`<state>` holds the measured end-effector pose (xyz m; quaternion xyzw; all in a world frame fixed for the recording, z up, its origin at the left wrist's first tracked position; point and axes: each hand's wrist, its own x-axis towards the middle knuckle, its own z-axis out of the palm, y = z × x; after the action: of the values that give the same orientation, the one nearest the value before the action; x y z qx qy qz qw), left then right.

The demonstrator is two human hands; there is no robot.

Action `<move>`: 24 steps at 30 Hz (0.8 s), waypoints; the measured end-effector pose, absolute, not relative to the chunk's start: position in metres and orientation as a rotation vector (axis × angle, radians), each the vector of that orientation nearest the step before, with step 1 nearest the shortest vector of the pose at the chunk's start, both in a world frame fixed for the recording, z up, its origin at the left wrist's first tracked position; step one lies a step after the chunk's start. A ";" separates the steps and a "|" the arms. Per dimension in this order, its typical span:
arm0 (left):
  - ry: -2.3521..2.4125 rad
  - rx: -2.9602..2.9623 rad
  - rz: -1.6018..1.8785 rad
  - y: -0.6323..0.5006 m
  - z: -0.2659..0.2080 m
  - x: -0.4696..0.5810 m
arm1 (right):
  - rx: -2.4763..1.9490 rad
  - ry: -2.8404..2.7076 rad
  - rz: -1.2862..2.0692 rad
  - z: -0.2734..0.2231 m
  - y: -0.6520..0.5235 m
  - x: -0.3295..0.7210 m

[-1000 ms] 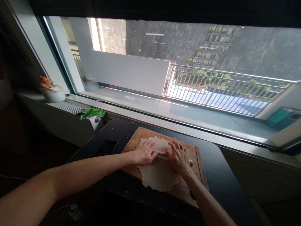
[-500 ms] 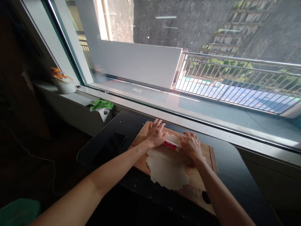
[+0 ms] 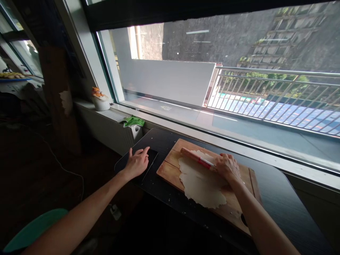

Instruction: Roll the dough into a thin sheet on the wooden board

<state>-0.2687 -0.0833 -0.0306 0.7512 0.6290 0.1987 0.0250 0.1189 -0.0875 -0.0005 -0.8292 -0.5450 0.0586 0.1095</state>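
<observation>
My right hand (image 3: 227,166) lies over the right end of a wooden rolling pin (image 3: 190,153) with a red and white label. Under the pin, a thin, ragged-edged sheet of dough (image 3: 203,189) is spread across a wooden cutting board (image 3: 170,169). To the left of the board, my left hand (image 3: 137,163) is open and holds nothing. Its fingers are apart, over or touching a flat, black, glossy tablet-like slab (image 3: 152,156); I cannot tell whether they make contact.
The black table (image 3: 273,191) stands against the windowsill, with small crumbs on it. A green cloth (image 3: 133,121) and a white pot (image 3: 101,103) rest on the ledge at left. A green basin (image 3: 34,230) is low at left, and a white cable (image 3: 57,159) crosses the floor.
My left hand has come off the rolling pin and moved left to the black slab. My right hand stays on the pin, whose left end now shows. The view has turned left.
</observation>
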 end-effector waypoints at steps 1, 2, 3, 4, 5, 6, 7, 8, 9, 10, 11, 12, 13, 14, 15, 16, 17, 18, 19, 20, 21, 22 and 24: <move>1.945 2.303 0.638 -0.082 -0.026 -0.271 | -2.440 -1.590 0.180 -0.001 -0.087 0.119; 1.954 2.286 0.693 -0.079 -0.020 -0.272 | -2.441 -1.578 0.184 -0.001 -0.087 0.119; 1.974 2.268 0.766 -0.075 -0.014 -0.273 | -2.439 -1.572 0.185 -0.001 -0.086 0.120; 2.000 2.251 0.839 -0.071 -0.007 -0.275 | -2.433 -1.572 0.182 -0.001 -0.086 0.120; 2.027 2.237 0.896 -0.067 0.000 -0.276 | -2.426 -1.575 0.178 -0.002 -0.085 0.121; 2.052 2.227 0.932 -0.063 0.006 -0.275 | -2.422 -1.580 0.174 -0.002 -0.085 0.121; 2.073 2.219 0.949 -0.060 0.011 -0.273 | -2.420 -1.588 0.168 -0.003 -0.085 0.122; 2.078 2.220 0.953 -0.056 0.015 -0.268 | -2.422 -1.595 0.164 -0.003 -0.085 0.122; 2.060 2.238 0.944 -0.053 0.019 -0.260 | -2.426 -1.601 0.160 -0.004 -0.085 0.123; 2.018 2.275 0.926 -0.051 0.022 -0.248 | -2.431 -1.610 0.157 -0.004 -0.084 0.123; 1.951 2.324 0.900 -0.047 0.025 -0.233 | -2.431 -1.622 0.150 -0.004 -0.084 0.123; 1.872 2.383 0.864 -0.044 0.028 -0.214 | -2.430 -1.635 0.143 -0.004 -0.084 0.123; 1.797 2.433 0.828 -0.040 0.031 -0.192 | -2.428 -1.648 0.136 -0.003 -0.083 0.123; 1.730 2.470 0.788 -0.035 0.034 -0.169 | -2.427 -1.658 0.128 -0.003 -0.083 0.123; 1.671 2.492 0.749 -0.031 0.036 -0.146 | -2.427 -1.670 0.118 -0.002 -0.083 0.123; 1.614 2.510 0.705 -0.027 0.037 -0.123 | -2.425 -1.684 0.112 -0.002 -0.084 0.122; 1.576 2.519 0.669 -0.024 0.037 -0.102 | -2.420 -1.700 0.106 -0.002 -0.085 0.122; 1.527 2.535 0.637 -0.021 0.035 -0.084 | -2.414 -1.714 0.099 -0.003 -0.087 0.121; 1.483 2.543 0.592 -0.020 0.031 -0.069 | -2.409 -1.723 0.087 -0.005 -0.090 0.120; 1.452 2.545 0.547 -0.020 0.025 -0.057 | -2.405 -1.730 0.073 -0.007 -0.094 0.120; 1.427 2.541 0.499 -0.020 0.017 -0.049 | -2.398 -1.737 0.057 -0.010 -0.098 0.119; 1.414 2.532 0.458 -0.021 0.008 -0.044 | -2.392 -1.745 0.037 -0.013 -0.101 0.119; 1.414 2.513 0.415 -0.020 -0.009 -0.039 | -2.364 -1.778 -0.005 -0.018 -0.105 0.120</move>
<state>-0.0395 -0.0203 -0.0085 0.8569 0.4823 0.1415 0.1141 0.1197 -0.1051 -0.0175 -0.7959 -0.5985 -0.0018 0.0915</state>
